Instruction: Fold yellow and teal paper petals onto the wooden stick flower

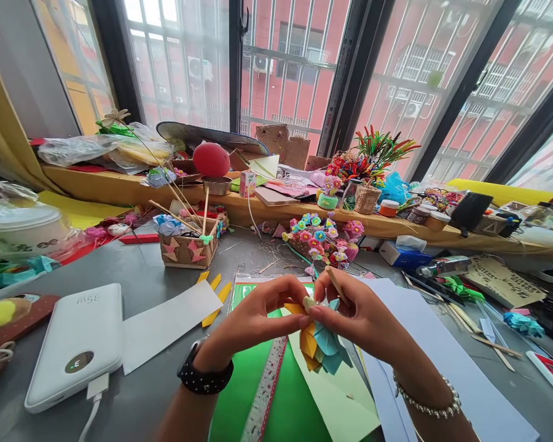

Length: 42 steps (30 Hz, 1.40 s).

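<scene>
Together, the left hand (270,310) and right hand (357,310) pinch the paper flower (321,347) hanging just below their fingertips, the right also gripping a slanting stick (336,285).

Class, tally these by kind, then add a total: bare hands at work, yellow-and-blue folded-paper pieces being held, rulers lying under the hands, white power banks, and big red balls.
Hands: 2 (left hand, right hand)
Held folded-paper piece: 1
Ruler: 1
White power bank: 1
Big red ball: 1
Total: 6
</scene>
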Motion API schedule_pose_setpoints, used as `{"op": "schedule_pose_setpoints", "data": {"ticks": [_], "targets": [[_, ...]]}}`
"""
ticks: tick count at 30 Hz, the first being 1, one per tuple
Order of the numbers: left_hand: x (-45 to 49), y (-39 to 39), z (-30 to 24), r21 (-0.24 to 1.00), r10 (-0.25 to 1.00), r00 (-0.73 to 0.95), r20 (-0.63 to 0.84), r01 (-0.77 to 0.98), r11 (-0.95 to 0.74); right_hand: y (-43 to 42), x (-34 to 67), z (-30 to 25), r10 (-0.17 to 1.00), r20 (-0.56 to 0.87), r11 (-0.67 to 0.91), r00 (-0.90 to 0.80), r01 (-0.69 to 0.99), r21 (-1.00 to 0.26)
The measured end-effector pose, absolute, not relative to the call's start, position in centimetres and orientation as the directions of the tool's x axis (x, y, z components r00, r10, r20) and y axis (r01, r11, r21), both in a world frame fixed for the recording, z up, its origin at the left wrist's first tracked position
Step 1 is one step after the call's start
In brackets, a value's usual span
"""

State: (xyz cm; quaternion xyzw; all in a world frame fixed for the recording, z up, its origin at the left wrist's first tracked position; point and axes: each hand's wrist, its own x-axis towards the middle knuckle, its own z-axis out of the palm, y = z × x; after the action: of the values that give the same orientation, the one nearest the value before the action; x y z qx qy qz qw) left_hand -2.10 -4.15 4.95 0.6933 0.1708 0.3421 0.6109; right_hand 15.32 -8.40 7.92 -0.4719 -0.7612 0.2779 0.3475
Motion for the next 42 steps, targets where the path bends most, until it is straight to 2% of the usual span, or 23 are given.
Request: {"op": "schedule_pose_setpoints", "data": {"ticks": [9, 22, 26, 42], "targets": [[-1.84, -4.24, 5.28, 0.970, 0.693, 0.681, 0.236, -0.210, -0.124, -7.69, 15.37, 7.19, 0.946, 0.193, 0.286, -0.261, 0.385, -0.878], [-1.81, -4.60, 5.28, 0.928, 0.701, 0.614, 0.363, -0.172, -0.330, -7.81, 15.42, 7.35, 0.895, 0.339, 0.435, -0.291, 0.395, -0.809], [-1.63, -4.96, 5.49, 0.919, 0.695, 0.606, 0.387, -0.188, -0.348, -8.21, 15.50, 7.62, 0.881, 0.377, 0.467, -0.286, 0.393, -0.792], [-1.15, -5.05, 5.61, 0.933, 0.729, 0.582, 0.360, -0.207, -0.295, -8.08, 15.94, 7.78, 0.925, 0.275, 0.352, -0.263, 0.315, -0.882]]}}
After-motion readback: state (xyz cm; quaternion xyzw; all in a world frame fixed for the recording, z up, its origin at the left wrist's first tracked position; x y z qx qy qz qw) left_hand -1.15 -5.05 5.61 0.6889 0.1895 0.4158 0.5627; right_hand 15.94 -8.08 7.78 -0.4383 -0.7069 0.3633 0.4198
